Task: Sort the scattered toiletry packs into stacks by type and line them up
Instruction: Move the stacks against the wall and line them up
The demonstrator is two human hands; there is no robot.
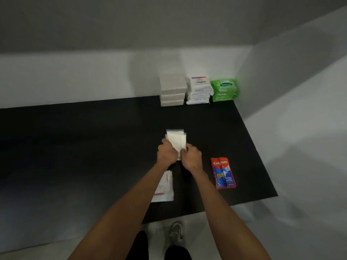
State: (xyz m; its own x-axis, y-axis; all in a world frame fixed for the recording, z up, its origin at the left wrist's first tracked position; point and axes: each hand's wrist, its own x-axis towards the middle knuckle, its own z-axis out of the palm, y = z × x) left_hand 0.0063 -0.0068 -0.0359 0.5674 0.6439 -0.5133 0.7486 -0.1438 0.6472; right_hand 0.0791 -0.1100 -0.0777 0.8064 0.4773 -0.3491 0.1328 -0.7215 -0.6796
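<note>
Both hands, left (167,153) and right (191,156), curl round the near edge of the white packs (176,138) mid-table (75,147), apparently squaring them into one stack (three stacks already line the wall). Colgate sachets (223,172) wait nearby.

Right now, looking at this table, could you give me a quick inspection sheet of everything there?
Surface: black table, set into a white-walled corner.
Job's things: grey boxes, Dove packs and green Sanicare packs stacked side by side at the far edge; red Colgate packs lying flat on the right; striped packs near the front edge, partly under the left forearm.
Clutter: nothing seen.
Grips: left hand and right hand both hold the white bundle mid-table.
Cables: nothing seen.
Surroundings: white walls, pale floor, the person's shoes below the table edge.
</note>
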